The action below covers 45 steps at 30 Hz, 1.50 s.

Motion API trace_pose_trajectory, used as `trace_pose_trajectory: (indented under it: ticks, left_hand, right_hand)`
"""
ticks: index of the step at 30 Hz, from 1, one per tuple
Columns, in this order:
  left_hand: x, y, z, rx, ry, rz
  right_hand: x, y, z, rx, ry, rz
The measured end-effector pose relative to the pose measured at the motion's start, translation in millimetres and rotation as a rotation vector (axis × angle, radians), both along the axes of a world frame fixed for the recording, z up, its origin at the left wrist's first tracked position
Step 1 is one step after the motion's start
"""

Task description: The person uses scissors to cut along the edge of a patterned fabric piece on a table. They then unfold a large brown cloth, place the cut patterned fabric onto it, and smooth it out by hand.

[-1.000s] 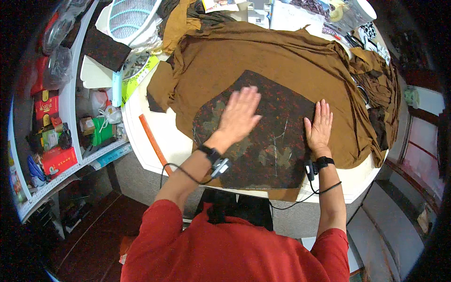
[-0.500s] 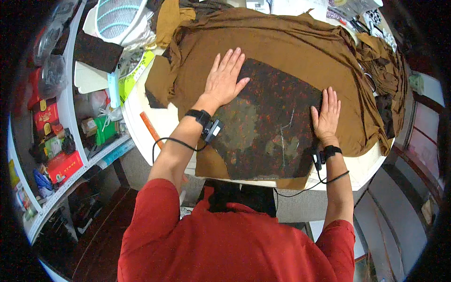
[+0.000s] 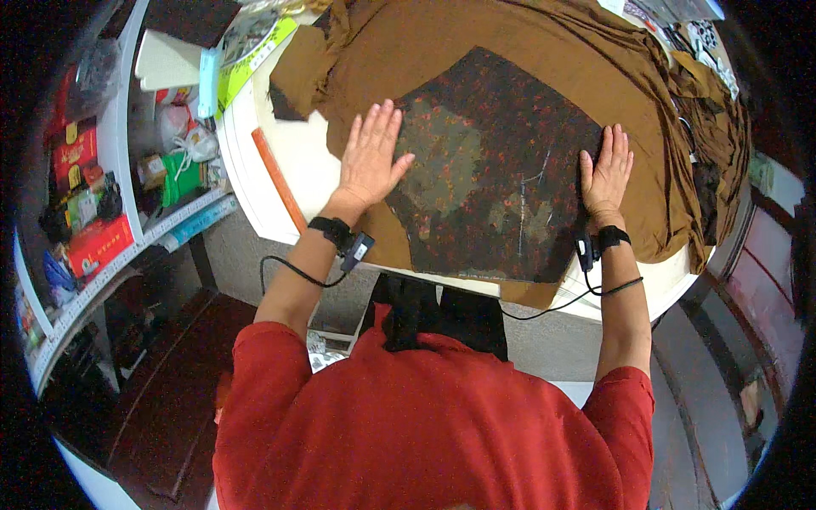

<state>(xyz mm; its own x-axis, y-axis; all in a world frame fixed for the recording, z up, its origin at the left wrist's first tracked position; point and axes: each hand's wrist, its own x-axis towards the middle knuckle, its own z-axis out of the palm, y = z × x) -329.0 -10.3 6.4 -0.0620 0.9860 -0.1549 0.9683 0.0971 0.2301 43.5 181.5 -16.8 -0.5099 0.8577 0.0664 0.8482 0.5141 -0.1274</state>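
Note:
A dark patterned fabric piece [image 3: 501, 170] with red specks and pale chalk lines lies flat on a larger brown cloth [image 3: 408, 30]. At its left edge my left hand [image 3: 371, 157] rests flat on the brown cloth, fingers stretched and thumb spread toward the dark piece. My right hand [image 3: 608, 174] lies palm down along the right edge of the dark piece, its fingers extended. Neither hand grips anything. Both wrists wear black straps with small cabled devices.
An orange-red strip [image 3: 279, 180] lies on the white table [image 3: 246, 161] left of the cloth. Bunched brown fabric [image 3: 718, 136] hangs at the right. A yellow-green printed sheet [image 3: 251, 68] is at the far left, beside a shelf [image 3: 178, 212] of packages and bags.
My left hand has slid down and left along the edge of the dark piece. The right hand stays beside the right edge. The whole view has shifted, with the table's far side now cut off.

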Motion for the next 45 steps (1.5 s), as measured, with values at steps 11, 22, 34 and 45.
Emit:
trace_pose_trajectory:
  ticks: [11,22,34,45]
  left_hand:
    - [20,-50,16,0.02,0.152,0.143]
    - [71,-116,7,-0.04,0.055,0.175]
    - [25,-82,10,0.131,-0.018,0.149]
    - [14,-83,2,0.056,0.07,0.141]
  right_hand:
    - [8,4,-1,-0.046,0.039,-0.001]
    - [5,-182,52,-0.358,0.184,0.403]
    - [48,-195,58,-0.5,0.75,-0.333]
    - [150,-167,94,-0.284,1.174,-0.896]
